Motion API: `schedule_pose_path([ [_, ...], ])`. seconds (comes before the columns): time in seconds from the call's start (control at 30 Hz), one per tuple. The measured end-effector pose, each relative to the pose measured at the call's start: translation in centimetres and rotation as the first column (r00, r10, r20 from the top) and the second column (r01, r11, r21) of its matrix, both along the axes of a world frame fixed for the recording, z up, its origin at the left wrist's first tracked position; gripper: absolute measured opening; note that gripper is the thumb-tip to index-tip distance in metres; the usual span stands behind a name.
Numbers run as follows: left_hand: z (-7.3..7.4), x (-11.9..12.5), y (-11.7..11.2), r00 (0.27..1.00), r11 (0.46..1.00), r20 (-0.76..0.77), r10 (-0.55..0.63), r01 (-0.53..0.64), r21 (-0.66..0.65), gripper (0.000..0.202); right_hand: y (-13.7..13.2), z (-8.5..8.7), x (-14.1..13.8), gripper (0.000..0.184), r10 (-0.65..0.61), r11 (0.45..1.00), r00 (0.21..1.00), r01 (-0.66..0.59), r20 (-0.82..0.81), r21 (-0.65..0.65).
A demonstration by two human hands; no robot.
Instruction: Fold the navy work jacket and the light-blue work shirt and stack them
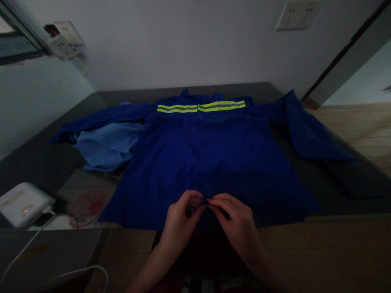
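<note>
A dark blue work jacket [232, 150] lies spread on the dark table, collar towards the wall and hem at the near edge. Yellow reflective strips [221, 106] cross its chest, and its sleeves reach out to both sides. At the middle of the hem, my left hand [185, 215] pinches the front edge between thumb and fingers. My right hand [233, 213], with a ring on one finger, pinches the same spot from the other side. The fingertips nearly meet; whether a button is between them is too dark to tell.
Light blue cloth [108, 144] lies under the left sleeve. A white box-shaped device [26, 203] with a white cable [29, 244] sits at the table's left. Wall sockets [298, 15] are at the back, and wooden floor [360, 126] shows at right.
</note>
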State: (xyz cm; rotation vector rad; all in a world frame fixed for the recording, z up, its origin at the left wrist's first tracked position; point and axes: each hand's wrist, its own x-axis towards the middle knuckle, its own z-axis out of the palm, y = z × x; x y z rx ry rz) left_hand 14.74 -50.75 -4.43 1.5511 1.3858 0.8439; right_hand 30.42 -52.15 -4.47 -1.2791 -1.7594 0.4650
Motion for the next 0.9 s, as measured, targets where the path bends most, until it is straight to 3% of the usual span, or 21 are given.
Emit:
schedule_pose_path([
  [0.27, -0.3, 0.1, -0.1, 0.999, 0.996, -0.042, -0.011, 0.014, 0.088, 0.019, 0.4, 0.6, 0.4, 0.018, 0.047, 0.997, 0.998, -0.044, 0.050, -0.064],
  [0.43, -0.3, -0.1, 0.1, 0.998, 0.998, -0.049, -0.044, 0.045, 0.033, 0.018, 1.1, 1.0, 0.9, 0.015, 0.077, 0.981, 0.997, -0.079, -0.018, -0.177],
  [0.53, -0.2, -0.2, 0.2, 0.997, 0.999, -0.066, -0.037, 0.039, 0.031, 0.015, 1.7, 1.5, 1.3, 0.010, 0.090, 0.938, 0.986, -0.131, -0.138, -0.321],
  [0.63, -0.1, -0.1, 0.2, 0.992, 0.997, -0.120, -0.036, 0.044, 0.062, 0.008, 2.3, 1.7, 1.6, 0.007, 0.088, 0.855, 0.949, -0.228, -0.302, -0.465],
  [0.73, 0.0, -0.1, 0.2, 0.984, 0.995, -0.168, -0.055, 0.068, 0.076, 0.004, 2.6, 1.7, 1.7, 0.007, 0.086, 0.797, 0.907, -0.311, -0.412, -0.518],
  [0.8, 0.0, -0.1, 0.2, 0.983, 0.993, -0.166, -0.081, 0.093, 0.071, 0.008, 2.6, 1.4, 1.7, 0.008, 0.082, 0.803, 0.900, -0.314, -0.429, -0.506],
  [0.9, 0.2, 0.0, 0.1, 0.982, 0.989, -0.151, -0.114, 0.127, 0.076, 0.013, 2.3, 1.0, 1.4, 0.007, 0.070, 0.871, 0.929, -0.235, -0.363, -0.431],
])
